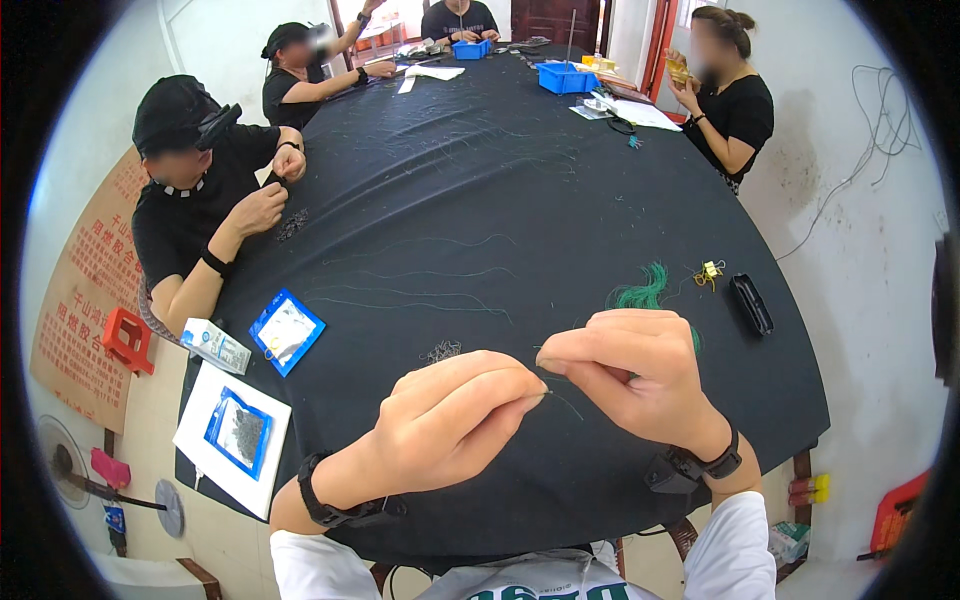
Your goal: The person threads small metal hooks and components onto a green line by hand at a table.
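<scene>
Above the near part of the black-covered table, both of my hands are closed in a pinch, their fingertips almost meeting. From the fingertips of my left hand [460, 410] a short end of thin green thread [570, 405] sticks out. The fingers of my right hand [640, 370] are pressed together just beside it; what they hold is too small to make out. Behind my left hand lies a pile of tiny dark metal pieces [442, 351], perhaps hooks. A bundle of green thread [643, 290] lies beyond my right hand, which partly covers it.
Loose thread strands [410, 303] stretch across the black cloth [400, 220]. At left are a blue-edged packet [287, 332], a small box [216, 346] and a white board [262, 480] bearing another packet. A yellow clip [709, 271] and black case [751, 304] lie right. Several people sit around.
</scene>
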A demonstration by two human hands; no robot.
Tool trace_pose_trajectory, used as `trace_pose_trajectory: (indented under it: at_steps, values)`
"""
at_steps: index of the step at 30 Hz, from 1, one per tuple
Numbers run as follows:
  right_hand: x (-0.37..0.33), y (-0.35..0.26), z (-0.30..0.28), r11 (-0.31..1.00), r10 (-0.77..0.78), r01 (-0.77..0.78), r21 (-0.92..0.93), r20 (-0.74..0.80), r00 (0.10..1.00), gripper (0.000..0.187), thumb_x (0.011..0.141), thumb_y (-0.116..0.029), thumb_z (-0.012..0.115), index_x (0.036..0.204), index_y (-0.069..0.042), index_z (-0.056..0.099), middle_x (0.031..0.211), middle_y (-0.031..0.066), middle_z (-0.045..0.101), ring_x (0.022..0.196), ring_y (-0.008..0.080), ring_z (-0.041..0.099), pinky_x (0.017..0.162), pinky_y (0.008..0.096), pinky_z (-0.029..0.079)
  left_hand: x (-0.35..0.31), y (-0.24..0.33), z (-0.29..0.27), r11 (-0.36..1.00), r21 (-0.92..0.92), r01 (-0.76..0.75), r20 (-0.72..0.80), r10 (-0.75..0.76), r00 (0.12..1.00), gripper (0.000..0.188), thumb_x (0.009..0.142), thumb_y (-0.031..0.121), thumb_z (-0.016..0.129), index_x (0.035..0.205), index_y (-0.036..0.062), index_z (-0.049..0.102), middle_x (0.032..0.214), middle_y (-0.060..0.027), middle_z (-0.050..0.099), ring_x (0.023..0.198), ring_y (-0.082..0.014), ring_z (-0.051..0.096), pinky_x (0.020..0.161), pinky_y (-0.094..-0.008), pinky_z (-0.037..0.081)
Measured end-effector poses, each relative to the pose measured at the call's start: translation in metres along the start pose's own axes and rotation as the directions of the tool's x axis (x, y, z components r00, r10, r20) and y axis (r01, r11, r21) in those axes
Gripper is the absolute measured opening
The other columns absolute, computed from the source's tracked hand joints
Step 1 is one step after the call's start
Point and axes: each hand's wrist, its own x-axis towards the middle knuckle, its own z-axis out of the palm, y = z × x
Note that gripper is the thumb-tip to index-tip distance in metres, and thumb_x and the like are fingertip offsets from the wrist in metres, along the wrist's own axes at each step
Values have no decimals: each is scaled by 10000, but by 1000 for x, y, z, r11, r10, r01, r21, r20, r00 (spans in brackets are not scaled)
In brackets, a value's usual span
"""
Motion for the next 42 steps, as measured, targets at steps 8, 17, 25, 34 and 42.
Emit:
trace_pose_trajectory:
  at_steps: [8,17,25,34,42]
  values:
    - [0,-1,0,1000,12,-12,15,3,1000,127,723,11,684,845,-15,661,696,102,640,572,213,615,511,277,461,2,6,-2,999,32,28,2,-28,1000,150,725,-69,663,865,-20,636,785,-122,650,515,-79,516,441,-179,394]
    - [-1,-6,2,983,102,-115,143,90,991,120,739,19,665,850,-27,669,659,78,630,488,143,552,456,247,399,4,9,-4,993,115,-36,-54,42,998,203,663,-137,635,851,-72,594,727,-141,607,581,-226,608,493,-272,498]
    - [-2,-6,0,908,282,-310,281,138,950,74,813,-38,644,884,-25,660,542,-13,502,470,15,377,447,202,284,6,7,-5,984,146,-105,-67,116,991,209,655,-123,655,846,-68,593,742,-141,614,586,-230,611,495,-277,503]
    - [-4,-8,-4,808,340,-417,417,248,907,70,815,-82,655,863,-37,632,499,-68,382,452,6,293,448,216,205,5,10,-5,987,160,-21,-68,33,997,195,665,-127,652,841,-59,602,733,-134,614,589,-221,616,499,-272,505]
    - [-4,-4,2,900,275,-287,327,84,958,63,791,-47,659,852,-47,648,495,-30,370,444,24,294,442,226,231,5,11,-5,996,81,36,-67,-31,997,178,678,-130,651,833,-60,600,730,-140,620,604,-222,627,519,-263,508]
